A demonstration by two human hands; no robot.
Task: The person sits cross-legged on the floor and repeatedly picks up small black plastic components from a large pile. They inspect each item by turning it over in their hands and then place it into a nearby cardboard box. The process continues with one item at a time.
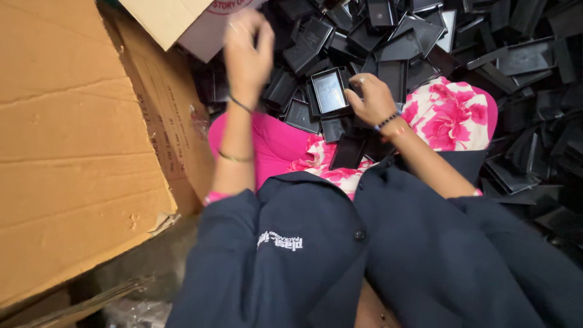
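Black plastic trays [425, 42], small, shallow and rectangular, lie heaped in a loose pile that fills the upper middle and right of the head view and spills down the right side. The right hand [371, 97] rests at the near edge of that pile, its fingers bent around the right side of one black tray [330, 92] that lies face up with its pale inner panel showing; the hand holds this tray by its edge, just above the person's lap. A ring sits on one finger and a dark beaded bracelet [388, 120] circles the wrist. The left hand [246, 51] is raised higher and to the left, blurred, fingers loosely curled and bunched together; whether it grips anything cannot be told. It hovers in front of the flap of a cardboard box [176, 21], close to the left fringe of the pile. Thin bangles [235, 158] ring the left forearm. Large flattened sheets of brown cardboard [67, 152] lean along the left. Below the hands show pink floral fabric [449, 115] over the knees and a dark navy jacket [376, 255] with a small pale emblem.
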